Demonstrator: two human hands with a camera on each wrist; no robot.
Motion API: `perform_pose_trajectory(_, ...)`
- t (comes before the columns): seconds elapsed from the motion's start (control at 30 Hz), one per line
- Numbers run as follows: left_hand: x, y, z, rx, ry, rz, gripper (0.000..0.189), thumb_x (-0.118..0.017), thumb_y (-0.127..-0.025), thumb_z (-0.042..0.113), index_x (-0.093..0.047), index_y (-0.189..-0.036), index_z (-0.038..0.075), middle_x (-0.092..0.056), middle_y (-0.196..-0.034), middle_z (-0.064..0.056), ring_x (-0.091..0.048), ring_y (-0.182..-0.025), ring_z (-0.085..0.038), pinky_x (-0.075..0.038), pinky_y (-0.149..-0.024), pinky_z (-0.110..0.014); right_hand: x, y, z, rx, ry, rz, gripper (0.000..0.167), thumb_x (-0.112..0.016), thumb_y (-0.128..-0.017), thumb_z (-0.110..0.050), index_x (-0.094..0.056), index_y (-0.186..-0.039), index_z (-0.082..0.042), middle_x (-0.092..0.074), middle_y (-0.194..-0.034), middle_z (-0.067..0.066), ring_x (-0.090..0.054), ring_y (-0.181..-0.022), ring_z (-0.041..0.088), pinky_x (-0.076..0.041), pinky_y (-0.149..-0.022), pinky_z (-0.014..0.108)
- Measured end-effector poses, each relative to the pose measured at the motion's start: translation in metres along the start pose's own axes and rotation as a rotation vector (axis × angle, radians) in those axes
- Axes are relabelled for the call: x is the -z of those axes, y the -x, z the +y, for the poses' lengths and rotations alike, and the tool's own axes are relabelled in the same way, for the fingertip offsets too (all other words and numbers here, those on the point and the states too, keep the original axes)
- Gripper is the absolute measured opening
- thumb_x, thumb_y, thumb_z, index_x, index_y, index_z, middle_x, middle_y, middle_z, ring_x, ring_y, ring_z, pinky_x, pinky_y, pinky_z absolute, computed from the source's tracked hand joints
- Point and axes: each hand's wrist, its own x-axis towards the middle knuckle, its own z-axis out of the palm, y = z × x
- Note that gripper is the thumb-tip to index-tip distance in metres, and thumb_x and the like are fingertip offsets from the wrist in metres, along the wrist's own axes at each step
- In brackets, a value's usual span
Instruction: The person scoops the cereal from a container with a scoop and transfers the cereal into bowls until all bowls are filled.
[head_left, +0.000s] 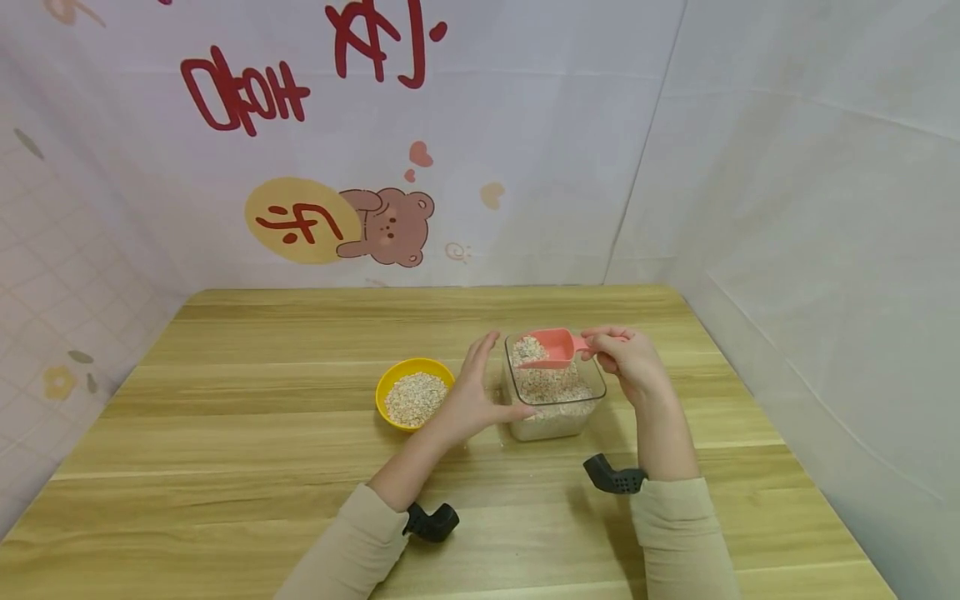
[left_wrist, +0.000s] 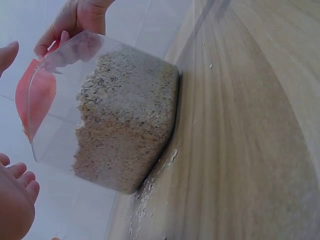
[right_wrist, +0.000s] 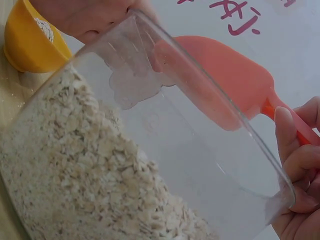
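My right hand (head_left: 627, 358) grips the handle of a pink scoop (head_left: 557, 346), which is over a clear square container (head_left: 551, 427) and carries some oat flakes (head_left: 529, 350) toward its tip. Rolled oats (left_wrist: 125, 100) fill the lower part of the container, as the left wrist view shows through its wall. At the container's left side is my left hand (head_left: 474, 402), its fingers extended and the thumb by the front rim. Left of that hand stands a yellow bowl (head_left: 384, 386) with oats in it, partly hidden by the hand and forearm.
The wooden table (head_left: 247, 433) carries a few loose flakes (left_wrist: 145, 200) beside the container. A printed white cloth (head_left: 525, 167) hangs behind the table, and plain white cloth (head_left: 825, 250) on the right. Black mounts (head_left: 433, 524) sit at both wrists.
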Motion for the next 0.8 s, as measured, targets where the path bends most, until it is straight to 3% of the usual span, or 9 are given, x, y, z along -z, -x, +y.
perform_pose_trajectory(0.17, 0.006, 0.006, 0.001, 0.0, -0.014, 0.005, 0.117, -0.086, -0.063, 0.05, -0.013, -0.153, 0.036, -0.01, -0.157, 0.009, -0.021, -0.14, -0.027, -0.028, -0.101, -0.063, -0.003, 0.003, -0.003, 0.03, -0.076, -0.005, 0.021, -0.055, -0.091, 0.004, -0.072, -0.085, -0.009, -0.065, -0.06, 0.001, -0.03, -0.043, 0.007, -0.018, -0.05, 0.027)
perform_pose_trajectory(0.53, 0.024, 0.017, 0.001, 0.02, -0.029, 0.041, 0.116, -0.09, -0.064, 0.034, -0.016, -0.152, 0.035, -0.013, -0.157, 0.005, -0.023, -0.139, -0.026, -0.027, -0.102, -0.063, -0.018, 0.007, -0.011, 0.038, -0.117, 0.019, 0.022, -0.059, -0.089, 0.005, -0.073, -0.082, -0.009, -0.065, -0.06, 0.002, -0.037, -0.046, 0.007, -0.027, -0.047, 0.02)
perform_pose_trajectory(0.8, 0.04, 0.026, -0.006, 0.017, -0.032, 0.033, 0.117, -0.086, -0.062, 0.052, -0.014, -0.153, 0.036, -0.011, -0.157, 0.004, -0.022, -0.139, -0.027, -0.028, -0.103, -0.061, -0.03, 0.007, -0.01, 0.064, -0.104, 0.003, 0.019, -0.06, -0.089, 0.005, -0.073, -0.083, -0.009, -0.065, -0.06, 0.003, -0.041, -0.047, 0.007, -0.03, -0.048, 0.019)
